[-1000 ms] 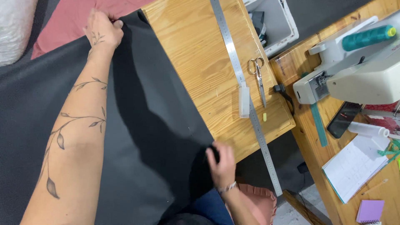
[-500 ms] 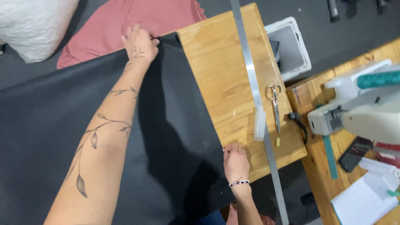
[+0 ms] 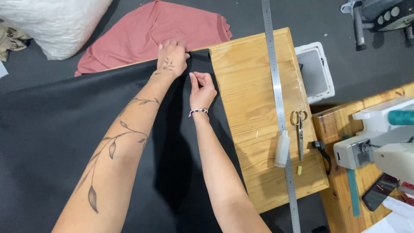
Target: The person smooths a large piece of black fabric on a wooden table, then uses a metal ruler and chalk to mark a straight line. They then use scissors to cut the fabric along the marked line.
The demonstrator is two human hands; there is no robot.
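Observation:
A large sheet of black fabric (image 3: 51, 129) covers the left part of a wooden table (image 3: 254, 103). My left hand (image 3: 171, 58) lies flat on the fabric's far corner, pressing it down by the table's far edge. Just to its right, my right hand (image 3: 202, 88) pinches the fabric's right edge near that same corner. Both forearms stretch out over the black fabric.
A long metal ruler (image 3: 278, 103) runs along the table, with scissors (image 3: 299, 129), a small white tube (image 3: 282, 149) and a bit of yellow chalk (image 3: 299, 170) beside it. Pink cloth (image 3: 159, 30) lies beyond the table. A white bin (image 3: 317, 71) and sewing machine (image 3: 379, 142) stand right.
My right hand has travelled from the fabric's near edge up along it to the far corner beside my left hand. The camera view has shifted toward the far end.

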